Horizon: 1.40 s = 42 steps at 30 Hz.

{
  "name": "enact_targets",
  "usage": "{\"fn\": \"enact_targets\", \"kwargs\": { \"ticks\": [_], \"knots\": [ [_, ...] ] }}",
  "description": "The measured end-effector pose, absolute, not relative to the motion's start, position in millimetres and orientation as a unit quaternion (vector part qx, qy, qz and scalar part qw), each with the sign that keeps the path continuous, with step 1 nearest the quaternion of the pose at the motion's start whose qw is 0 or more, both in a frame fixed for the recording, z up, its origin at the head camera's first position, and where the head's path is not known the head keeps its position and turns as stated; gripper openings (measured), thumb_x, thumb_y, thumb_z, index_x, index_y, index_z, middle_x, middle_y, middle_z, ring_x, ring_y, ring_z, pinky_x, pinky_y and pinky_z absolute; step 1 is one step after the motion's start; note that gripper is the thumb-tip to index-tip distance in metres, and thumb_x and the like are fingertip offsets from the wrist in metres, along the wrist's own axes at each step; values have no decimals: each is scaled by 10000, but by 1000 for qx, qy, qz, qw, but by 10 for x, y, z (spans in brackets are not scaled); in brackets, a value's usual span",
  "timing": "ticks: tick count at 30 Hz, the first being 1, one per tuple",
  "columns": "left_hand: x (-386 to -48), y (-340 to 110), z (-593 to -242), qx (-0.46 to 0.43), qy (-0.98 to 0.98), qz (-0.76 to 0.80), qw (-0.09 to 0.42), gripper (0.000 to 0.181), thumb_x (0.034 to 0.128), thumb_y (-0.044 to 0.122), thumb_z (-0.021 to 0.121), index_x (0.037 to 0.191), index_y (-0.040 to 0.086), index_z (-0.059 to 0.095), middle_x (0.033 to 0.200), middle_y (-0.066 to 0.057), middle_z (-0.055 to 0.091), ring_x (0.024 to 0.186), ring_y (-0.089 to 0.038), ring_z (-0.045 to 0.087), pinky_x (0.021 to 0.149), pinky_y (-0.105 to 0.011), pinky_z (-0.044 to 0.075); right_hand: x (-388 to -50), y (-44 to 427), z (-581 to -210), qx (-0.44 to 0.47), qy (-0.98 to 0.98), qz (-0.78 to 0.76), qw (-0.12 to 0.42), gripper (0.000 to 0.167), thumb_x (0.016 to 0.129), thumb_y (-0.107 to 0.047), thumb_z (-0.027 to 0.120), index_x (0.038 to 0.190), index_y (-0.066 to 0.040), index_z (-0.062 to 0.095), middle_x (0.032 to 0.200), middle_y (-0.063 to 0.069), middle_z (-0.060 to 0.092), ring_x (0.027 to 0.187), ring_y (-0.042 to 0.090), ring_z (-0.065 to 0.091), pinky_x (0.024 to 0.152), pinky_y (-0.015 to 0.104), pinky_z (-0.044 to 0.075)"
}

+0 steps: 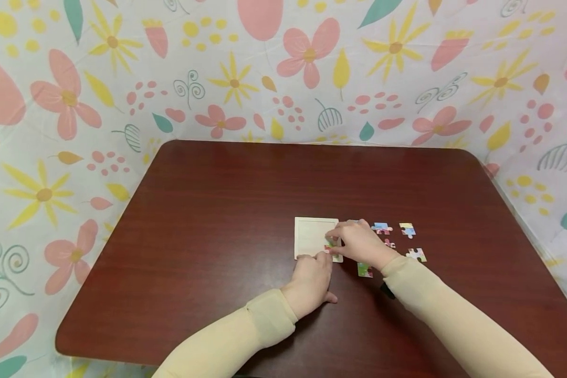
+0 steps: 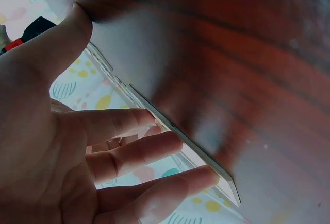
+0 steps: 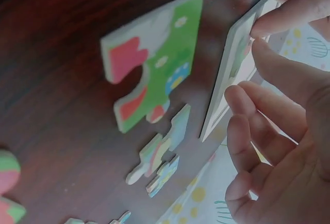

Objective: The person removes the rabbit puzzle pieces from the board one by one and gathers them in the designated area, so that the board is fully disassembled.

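A pale square puzzle tray [image 1: 308, 235] lies flat near the table's middle. My right hand [image 1: 361, 244] reaches over its right side, pinching a small red-and-green puzzle piece [image 1: 328, 248] low in the tray's right part; fingers partly cover that piece. At the tray's near edge rests my left hand [image 1: 310, 278]. Its fingers [image 2: 134, 152] are extended and touch the tray's edge, with the thumb spread away. Beneath the right forearm, outside the tray, lies a green puzzle piece with pink and white [image 3: 178, 44].
Right of the tray, more loose puzzle pieces lie apart: a blue one [image 1: 381, 228], a yellow-and-blue one [image 1: 408, 230], a pink one [image 1: 389, 243] and a whitish one [image 1: 416, 254]. The dark wooden table [image 1: 193, 220] meets a flowered cloth [image 1: 264, 105] behind.
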<state>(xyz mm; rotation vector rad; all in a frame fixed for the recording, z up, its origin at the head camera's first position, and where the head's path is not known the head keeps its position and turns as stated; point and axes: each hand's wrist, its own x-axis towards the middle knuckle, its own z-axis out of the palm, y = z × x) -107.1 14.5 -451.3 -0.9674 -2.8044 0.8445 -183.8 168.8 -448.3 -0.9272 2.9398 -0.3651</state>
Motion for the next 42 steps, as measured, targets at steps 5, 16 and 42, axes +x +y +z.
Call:
{"fn": "enact_targets", "kwargs": {
  "ticks": [5, 16, 42],
  "knots": [
    [-1061, 159, -4514, -319, -906, 274, 45, 959, 694, 868, 374, 1340, 174, 517, 1026, 61, 562, 807, -74, 555, 690, -311, 517, -1814, 1721, -4490, -307, 948, -90, 1, 229, 730, -290, 809, 930, -195, 753, 857, -43, 656, 805, 191, 598, 728, 422, 412],
    [-1051, 141, -4512, -323, -903, 276, 57, 916, 692, 873, 375, 1263, 176, 536, 936, 54, 546, 748, -84, 563, 679, -313, 540, -1793, 1726, -4543, -308, 944, -121, -14, 197, 711, -233, 824, 882, -177, 746, 856, -37, 664, 800, 182, 584, 729, 418, 401],
    [-1071, 133, -4493, -312, -925, 211, 40, 763, 654, 835, 513, 1060, 192, 573, 849, 20, 551, 610, -164, 618, 698, -340, 557, -1936, 1754, -4489, -228, 919, -295, 125, 67, 866, -123, 680, 860, -57, 677, 740, -24, 635, 666, 95, 539, 643, 278, 472]
  ]
}}
